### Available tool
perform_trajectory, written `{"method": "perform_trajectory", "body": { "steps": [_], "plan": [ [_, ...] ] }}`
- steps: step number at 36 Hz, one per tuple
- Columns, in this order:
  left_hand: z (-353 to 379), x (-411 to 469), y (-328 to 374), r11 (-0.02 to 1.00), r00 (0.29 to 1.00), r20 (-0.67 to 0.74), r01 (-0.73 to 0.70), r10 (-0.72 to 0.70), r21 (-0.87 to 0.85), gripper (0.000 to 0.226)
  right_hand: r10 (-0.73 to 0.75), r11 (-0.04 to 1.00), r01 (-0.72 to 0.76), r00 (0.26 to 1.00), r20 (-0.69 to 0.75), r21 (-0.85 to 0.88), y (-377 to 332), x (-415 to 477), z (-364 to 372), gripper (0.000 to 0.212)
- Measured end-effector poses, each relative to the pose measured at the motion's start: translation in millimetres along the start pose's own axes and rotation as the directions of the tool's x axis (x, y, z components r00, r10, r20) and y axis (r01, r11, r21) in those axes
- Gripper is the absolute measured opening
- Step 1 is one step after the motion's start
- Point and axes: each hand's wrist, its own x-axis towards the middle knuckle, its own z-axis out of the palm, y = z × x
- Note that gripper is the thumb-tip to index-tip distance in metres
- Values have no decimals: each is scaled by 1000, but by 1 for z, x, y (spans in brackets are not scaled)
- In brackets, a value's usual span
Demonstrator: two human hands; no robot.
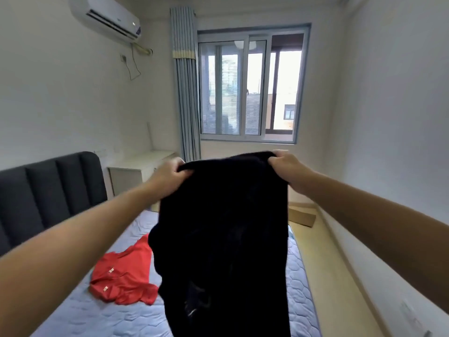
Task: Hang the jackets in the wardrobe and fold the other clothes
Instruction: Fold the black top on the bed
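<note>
A black garment (223, 239) hangs in the air in front of me, held up by its top edge over the bed. My left hand (170, 177) grips the top left corner, and my right hand (285, 166) grips the top right corner. The cloth falls straight down and out of the bottom of the view. A red garment (124, 276) with small gold buttons lies crumpled on the blue quilted mattress (102, 314), down and to the left of the black one, partly hidden behind it.
A dark padded headboard (48, 193) stands at the left. A white bedside table (136, 171) sits in the far corner beside a grey curtain (185, 93) and a window (252, 88). A flat cardboard piece (301, 215) lies on the wooden floor right of the bed.
</note>
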Motion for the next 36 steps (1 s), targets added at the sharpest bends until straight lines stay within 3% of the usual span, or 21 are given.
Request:
{"method": "perform_trajectory", "body": {
  "steps": [1,3,5,7,8,12,14,17,19,21,22,24,25,27,29,32,34,36],
  "plan": [
    [-11,4,-1,996,999,-29,-21,24,91,10,-68,989,68,998,4,-129,5,2,-7,33],
    [-25,11,6,974,994,-40,-86,97,210,9,-288,896,325,944,159,-304,13,-1,-15,58],
    [-34,18,19,938,985,-41,-146,167,313,10,-481,609,639,769,421,-470,17,-8,-17,77],
    [-41,24,30,893,979,-36,-168,201,417,13,-482,244,785,607,631,-569,17,-14,-17,76],
    [-44,27,35,878,980,-24,-165,196,450,14,-438,132,794,584,683,-594,16,-17,-17,71],
    [-45,37,57,853,985,80,-174,155,492,25,-214,-100,664,713,668,-741,15,-20,-17,43],
    [-46,40,62,835,979,122,-205,166,510,25,-144,-141,588,784,604,-797,17,-19,-18,38],
    [-58,40,55,746,974,104,-222,203,627,21,-96,-111,498,856,508,-860,25,-12,-40,26],
    [-67,39,45,686,978,66,-185,197,704,15,-68,-16,455,888,455,-890,30,-8,-66,23],
    [-69,38,34,761,993,16,-100,117,641,8,-47,201,420,906,420,-885,32,-6,-87,20],
    [-68,37,29,842,999,21,-53,49,537,9,-40,348,395,912,407,-850,33,-4,-92,15],
    [-63,35,23,979,981,166,67,-100,192,12,-36,625,343,910,413,-701,33,-5,-94,15],
    [-59,34,20,990,957,255,130,-137,44,14,-43,741,304,911,409,-599,34,-7,-93,21],
    [-53,31,14,982,945,291,178,-152,-66,18,-58,910,197,931,360,-365,40,-11,-89,17],
    [-46,28,8,992,973,199,123,-113,-39,17,-93,983,131,957,273,-125,49,-15,-85,13],
    [-49,23,0,972,987,111,-137,117,191,17,-167,982,155,978,121,107,57,-20,-79,11],
    [-58,13,-4,890,950,180,-304,256,340,33,-198,970,188,979,54,152,59,-21,-83,16],
    [-65,3,-14,791,918,265,-390,295,471,48,-187,982,188,975,120,-3,58,-23,-93,22]
  ]
}}
